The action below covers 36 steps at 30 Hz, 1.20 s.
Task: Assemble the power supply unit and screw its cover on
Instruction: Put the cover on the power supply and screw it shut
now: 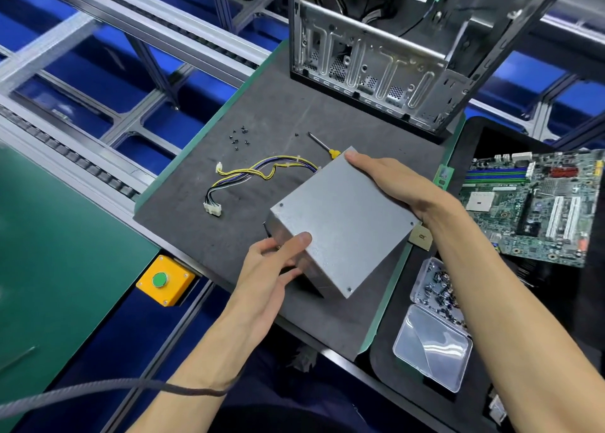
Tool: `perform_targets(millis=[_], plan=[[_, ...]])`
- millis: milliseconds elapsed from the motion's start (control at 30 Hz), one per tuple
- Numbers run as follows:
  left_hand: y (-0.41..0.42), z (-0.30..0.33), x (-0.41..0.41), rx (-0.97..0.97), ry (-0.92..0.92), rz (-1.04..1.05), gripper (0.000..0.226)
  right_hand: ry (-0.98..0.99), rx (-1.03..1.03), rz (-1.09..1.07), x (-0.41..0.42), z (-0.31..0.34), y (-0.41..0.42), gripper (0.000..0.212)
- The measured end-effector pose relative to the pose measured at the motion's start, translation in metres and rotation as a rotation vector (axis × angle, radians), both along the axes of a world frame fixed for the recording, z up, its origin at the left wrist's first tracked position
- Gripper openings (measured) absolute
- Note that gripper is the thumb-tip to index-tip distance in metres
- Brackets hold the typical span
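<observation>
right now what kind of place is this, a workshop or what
Most likely a computer assembly line station: an open PC case and a bare motherboard sit by a roller conveyor, with loose screws on the mat.

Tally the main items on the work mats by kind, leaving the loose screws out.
Power supply unit: 1
Screwdriver: 1
Cable harness: 1
Computer case: 1
Motherboard: 1
Clear screw box: 1
Total: 6
</observation>
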<state>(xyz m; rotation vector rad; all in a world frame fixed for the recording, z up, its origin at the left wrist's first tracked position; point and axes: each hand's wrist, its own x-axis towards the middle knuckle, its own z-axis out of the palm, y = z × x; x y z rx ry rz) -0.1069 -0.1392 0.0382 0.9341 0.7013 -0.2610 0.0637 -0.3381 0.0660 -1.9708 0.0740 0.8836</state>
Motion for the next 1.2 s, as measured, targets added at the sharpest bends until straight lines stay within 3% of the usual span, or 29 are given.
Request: perform_targets(millis=[133,300,433,500,600,667,733,833,867,1033,1200], plan=[[0.002,0.001,0.001,-0.012,-0.012,-0.021,0.092,0.016,-0.016,0.011,0.004,0.006,0.002,0.069],[0.009,-0.002,0.003,-0.025,0.023,-0.041,0.088,0.043,-0.053,0.033,0.011,0.013,0.007,0.075],[0.018,-0.005,0.005,-0.047,0.025,-0.092,0.058,0.029,-0.104,0.029,0.008,0.003,0.017,0.067],[0.019,-0.007,0.003,-0.046,0.037,-0.076,0.068,0.024,-0.122,0.043,0.005,-0.001,0.020,0.064],[0.016,-0.007,0.001,-0.033,0.047,-0.027,0.101,0.008,-0.117,0.041,0.007,0.002,0.016,0.068],[0.014,-0.006,0.000,-0.018,0.014,-0.037,0.107,-0.003,-0.105,0.033,0.010,0.006,0.011,0.073],[0.013,-0.004,0.001,-0.017,-0.005,-0.067,0.092,0.000,-0.096,0.025,0.009,0.005,0.008,0.075],[0.011,-0.006,-0.003,-0.025,-0.028,-0.138,0.039,0.032,-0.098,0.010,0.002,-0.006,0.006,0.069],[0.010,-0.008,-0.004,-0.026,-0.018,-0.149,0.031,0.040,-0.104,0.006,0.000,-0.011,0.006,0.068],[0.006,-0.015,-0.006,-0.019,0.018,-0.150,0.049,0.025,-0.123,-0.027,-0.006,-0.020,-0.001,0.070],[0.011,-0.009,-0.001,-0.024,-0.063,-0.179,0.039,0.016,-0.112,-0.027,-0.002,-0.014,0.000,0.072]])
